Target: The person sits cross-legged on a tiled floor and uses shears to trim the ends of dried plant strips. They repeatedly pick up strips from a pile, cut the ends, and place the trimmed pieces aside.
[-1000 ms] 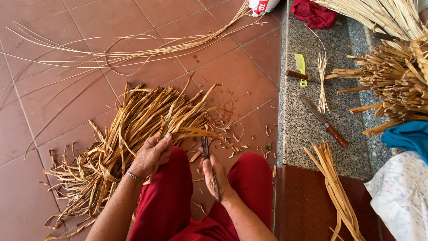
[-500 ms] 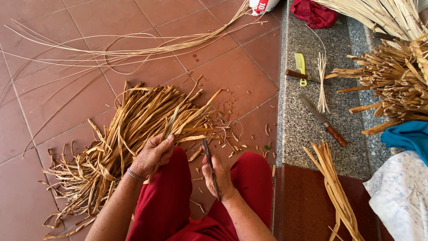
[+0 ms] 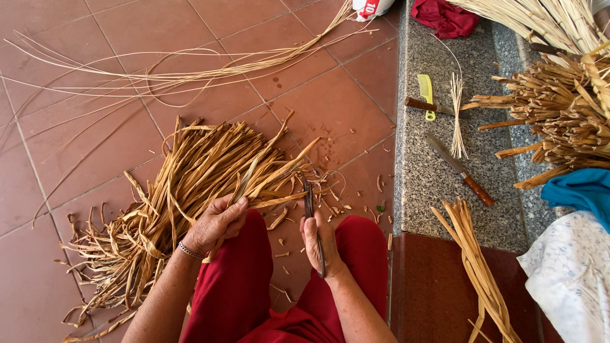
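Note:
I sit in red trousers over a tiled floor. My left hand [image 3: 216, 223] grips a dry yellow-brown leaf strip [image 3: 244, 184] that runs up into the heap of strips [image 3: 184, 190] in front of my knees. My right hand [image 3: 318, 241] is closed on a small dark-bladed knife [image 3: 309, 202], its tip pointing away from me toward the loose ends of the heap. The two hands are a hand's width apart.
A grey stone ledge [image 3: 426, 171] to the right carries a wooden-handled knife [image 3: 459, 168], a yellow comb [image 3: 426, 94], a thin bundle of sticks [image 3: 456, 114] and stacked cut stalks [image 3: 559, 108]. More strips [image 3: 476, 267] lie near blue and white cloth [image 3: 578, 254]. Long thin fibres [image 3: 190, 73] stretch across the floor.
My left hand has shifted slightly on the strip and the knife hand has edged a little toward the heap. Nothing else moved.

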A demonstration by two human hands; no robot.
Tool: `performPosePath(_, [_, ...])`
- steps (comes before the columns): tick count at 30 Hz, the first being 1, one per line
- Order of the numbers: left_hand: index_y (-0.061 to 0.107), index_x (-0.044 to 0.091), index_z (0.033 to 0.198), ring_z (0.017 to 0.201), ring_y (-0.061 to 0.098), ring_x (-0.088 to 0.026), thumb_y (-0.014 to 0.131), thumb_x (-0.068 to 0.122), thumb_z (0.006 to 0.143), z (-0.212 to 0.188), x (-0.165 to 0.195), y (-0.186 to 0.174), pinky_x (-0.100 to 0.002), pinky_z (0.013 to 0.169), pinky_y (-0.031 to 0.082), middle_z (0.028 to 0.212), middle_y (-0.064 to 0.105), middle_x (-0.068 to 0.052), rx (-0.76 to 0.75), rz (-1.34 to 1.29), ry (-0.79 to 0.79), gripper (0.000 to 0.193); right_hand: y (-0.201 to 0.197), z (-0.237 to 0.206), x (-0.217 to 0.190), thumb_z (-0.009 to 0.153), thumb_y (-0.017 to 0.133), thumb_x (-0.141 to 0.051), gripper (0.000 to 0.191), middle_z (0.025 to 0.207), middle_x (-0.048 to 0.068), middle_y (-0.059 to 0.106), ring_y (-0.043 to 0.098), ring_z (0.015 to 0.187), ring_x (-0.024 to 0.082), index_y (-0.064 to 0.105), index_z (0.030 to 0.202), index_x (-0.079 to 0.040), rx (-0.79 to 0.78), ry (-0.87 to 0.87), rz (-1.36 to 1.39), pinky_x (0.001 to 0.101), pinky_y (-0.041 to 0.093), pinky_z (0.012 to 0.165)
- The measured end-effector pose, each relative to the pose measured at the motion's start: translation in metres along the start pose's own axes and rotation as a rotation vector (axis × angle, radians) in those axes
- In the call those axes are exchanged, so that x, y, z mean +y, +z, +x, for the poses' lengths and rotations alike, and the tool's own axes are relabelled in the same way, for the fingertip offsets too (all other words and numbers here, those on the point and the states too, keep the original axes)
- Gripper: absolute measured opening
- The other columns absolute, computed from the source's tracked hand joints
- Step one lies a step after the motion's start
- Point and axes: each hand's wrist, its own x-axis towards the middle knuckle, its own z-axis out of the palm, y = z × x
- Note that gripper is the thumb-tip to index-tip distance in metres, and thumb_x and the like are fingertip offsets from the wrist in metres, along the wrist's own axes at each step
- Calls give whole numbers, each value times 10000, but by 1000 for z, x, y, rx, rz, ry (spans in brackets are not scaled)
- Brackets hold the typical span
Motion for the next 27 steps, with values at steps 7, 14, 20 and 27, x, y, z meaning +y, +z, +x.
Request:
performPosePath(7, [584,131,873,490,324,-52,584,315,1023,4,2,2,-229,413,271,623,431,53,15,-40,-25,238,-5,-8,-4,989,305,-747,838,665,-42,456,428,544,59,592,1295,-21,82,-49,22,237,366,474])
performPosePath(14, [592,128,873,498,323,-50,582,291,1039,4,0,13,-228,417,270,633,431,65,28,42,-46,233,-2,-6,-18,955,320,-776,916,674,-47,451,451,561,73,556,1415,-20,-148,-52,-65,263,401,501])
performPosePath(20, [665,115,983,525,316,-42,588,297,1036,2,-3,16,-222,441,262,628,390,87,-30,175,-67,205,-1,-2,-30,987,326,-737,868,772,-38,506,561,657,109,545,1454,-39,-211,40,-196,309,495,657])
performPosePath(27, [705,83,1204,562,342,-38,596,316,1024,4,-6,16,-227,480,308,658,403,96,-76,362,-54,314,-7,2,-20,965,338,-701,803,614,26,528,560,592,139,611,1345,-48,-262,143,-252,338,482,582])
